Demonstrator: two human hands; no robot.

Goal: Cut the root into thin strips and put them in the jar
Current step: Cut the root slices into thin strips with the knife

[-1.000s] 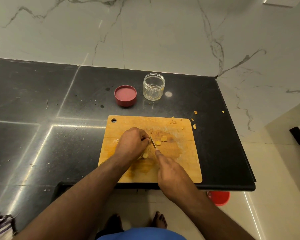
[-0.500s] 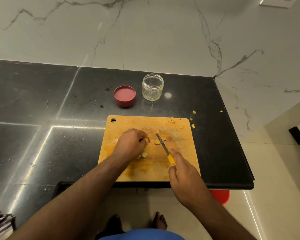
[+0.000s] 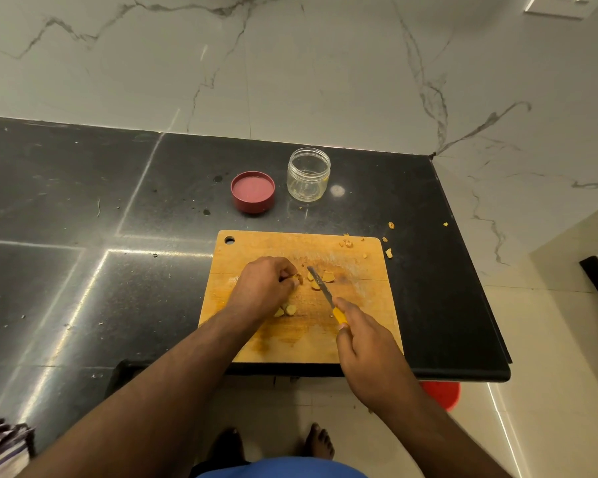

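A wooden cutting board lies at the counter's front edge. My left hand is curled over a small yellow root piece at the board's middle and pinches it. My right hand grips the yellow handle of a small knife, whose blade points up-left toward that piece. Cut yellow pieces lie right of the blade, and two more lie below my left hand. The clear jar stands open behind the board.
A red lid lies upside down left of the jar. Yellow scraps dot the board's far right corner and the black counter beside it. The counter ends just right of the board; a red tub shows on the floor below.
My right hand has drawn back toward me along the handle, so the knife blade is now in plain view and angled up-left. My left hand stays on the root piece.
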